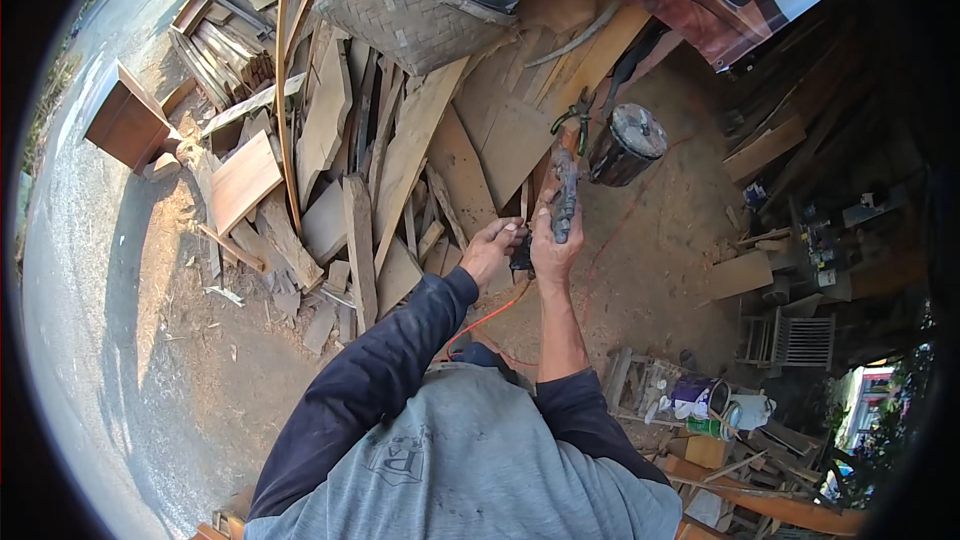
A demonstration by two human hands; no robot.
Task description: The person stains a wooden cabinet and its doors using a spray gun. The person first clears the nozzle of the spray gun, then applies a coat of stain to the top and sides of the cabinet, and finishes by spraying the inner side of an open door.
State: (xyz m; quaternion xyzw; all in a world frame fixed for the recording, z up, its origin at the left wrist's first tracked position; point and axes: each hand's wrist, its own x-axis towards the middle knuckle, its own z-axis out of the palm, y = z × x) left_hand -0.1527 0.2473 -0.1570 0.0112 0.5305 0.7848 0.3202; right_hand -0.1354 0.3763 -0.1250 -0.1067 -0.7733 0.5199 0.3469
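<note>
My right hand (pixel 553 243) is raised in front of me and grips a worn grey power tool (pixel 565 190) by its body, its nose pointing away. My left hand (pixel 491 248) reaches across to the tool's lower end, fingers curled on a small dark part (pixel 521 256) there. An orange cable (pixel 487 319) hangs from the tool down toward my body. Both forearms come up from my grey shirt with dark blue sleeves.
A heap of wood offcuts and planks (pixel 380 170) lies on the dirt ahead, under a woven basket (pixel 410 10). A dark round can (pixel 628 143) and green-handled pliers (pixel 572 117) sit just beyond the hands. A wooden box (pixel 130 122) stands left; paint tins (pixel 715 402) and clutter right.
</note>
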